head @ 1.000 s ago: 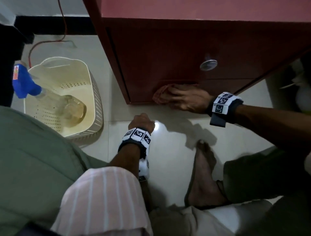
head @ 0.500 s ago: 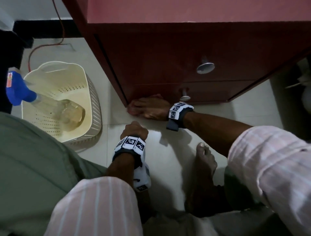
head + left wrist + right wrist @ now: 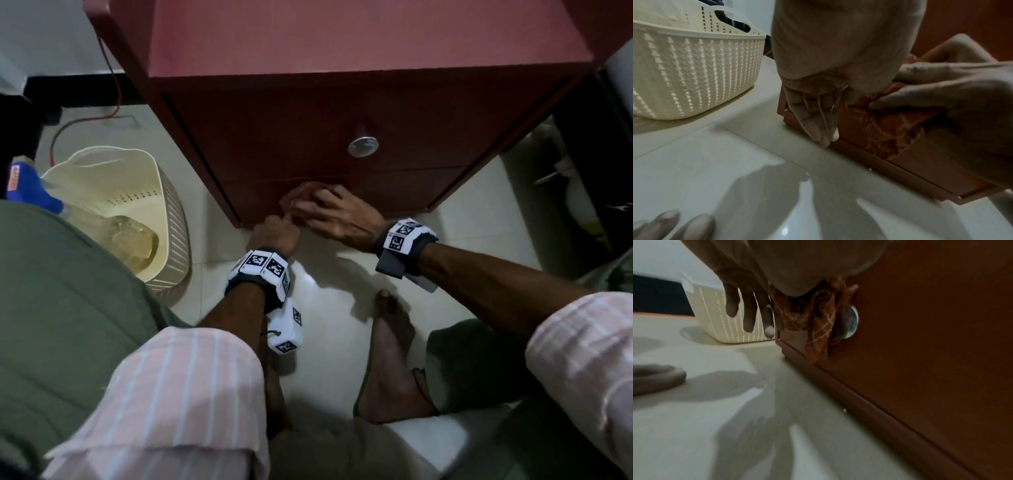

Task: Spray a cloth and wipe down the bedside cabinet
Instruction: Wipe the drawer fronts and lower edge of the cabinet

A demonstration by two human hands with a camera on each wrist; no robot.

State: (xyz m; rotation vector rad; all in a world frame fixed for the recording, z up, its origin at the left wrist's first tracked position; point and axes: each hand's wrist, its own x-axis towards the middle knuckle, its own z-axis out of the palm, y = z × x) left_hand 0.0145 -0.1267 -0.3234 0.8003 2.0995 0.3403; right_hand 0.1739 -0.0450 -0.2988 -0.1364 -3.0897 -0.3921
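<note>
The red-brown bedside cabinet (image 3: 308, 113) stands on pale floor tiles. My right hand (image 3: 339, 212) presses a bunched orange patterned cloth (image 3: 299, 198) flat against the lower drawer front, fingers spread over it. In the right wrist view the cloth (image 3: 818, 331) hangs beside the lower drawer's metal knob (image 3: 851, 322). My left hand (image 3: 274, 233) is at the cabinet's base just left of the cloth (image 3: 885, 129); its fingers (image 3: 818, 126) hang straight down and the thumb touches the cloth's edge. The spray bottle (image 3: 133, 236) with a blue head (image 3: 30, 192) lies in the basket.
A cream plastic basket (image 3: 171, 212) stands on the floor left of the cabinet, close to my left hand. The upper drawer's round knob (image 3: 363, 146) is above my right hand. My bare foot (image 3: 390, 342) rests below. A red cable (image 3: 113, 85) trails by the wall.
My right hand slid the cloth left to the cabinet's bottom corner, then back right along the lower drawer. My left hand rose from the floor to the cabinet's base beside the cloth.
</note>
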